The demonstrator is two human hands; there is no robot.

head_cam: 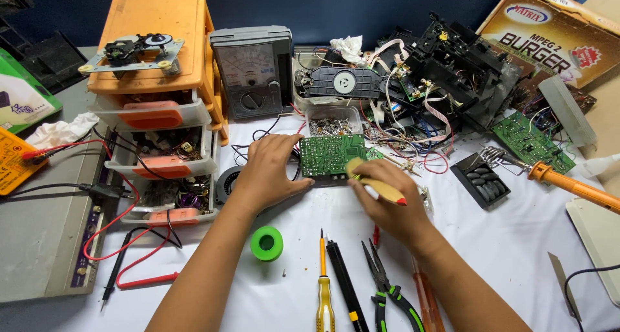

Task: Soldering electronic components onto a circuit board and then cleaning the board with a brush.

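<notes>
1. Green circuit board (pixel 330 154): rectangular, solder side up, lying flat between both hands.
2. Left hand (pixel 271 172): fingers spread, pressing the board's left edge.
3. Right hand (pixel 387 203): clenched around a yellow-handled tool (pixel 374 185) touching the board's right edge.

Left arm: bare forearm rising from the lower edge, angled up and to the right, wrist straight. Left hand (pixel 270 172): palm down, fingers spread and curled, tips pressing downward, thumb out toward the right.

Right arm: bare forearm entering from the lower right, angled up and to the left. Right hand (pixel 387 199): back facing up, fingers folded in a closed grasp, knuckles toward the left hand, the two near each other.
</notes>
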